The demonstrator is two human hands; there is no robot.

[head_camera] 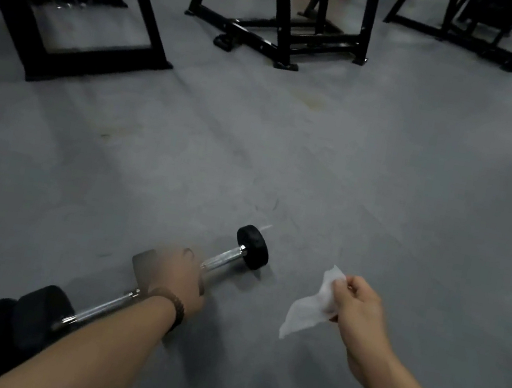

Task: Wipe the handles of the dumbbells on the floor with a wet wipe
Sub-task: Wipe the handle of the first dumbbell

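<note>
On gym floor (352, 176), dumbbells (230, 257), wet wipe (310, 308)

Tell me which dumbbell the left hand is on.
The far dumbbell, whose round black end lies farthest out; the left hand covers its handle. The other dumbbells lie nearer, by the forearm.

Dim indoor light, soft pale patch on the grey floor (185, 161), dark corners, left hand (173, 276) motion-blurred, wide-angle bending at edges

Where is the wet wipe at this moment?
In the head view the wet wipe hangs from the right hand, lower right of centre, above the grey floor and right of the dumbbell that the left hand holds.
</note>
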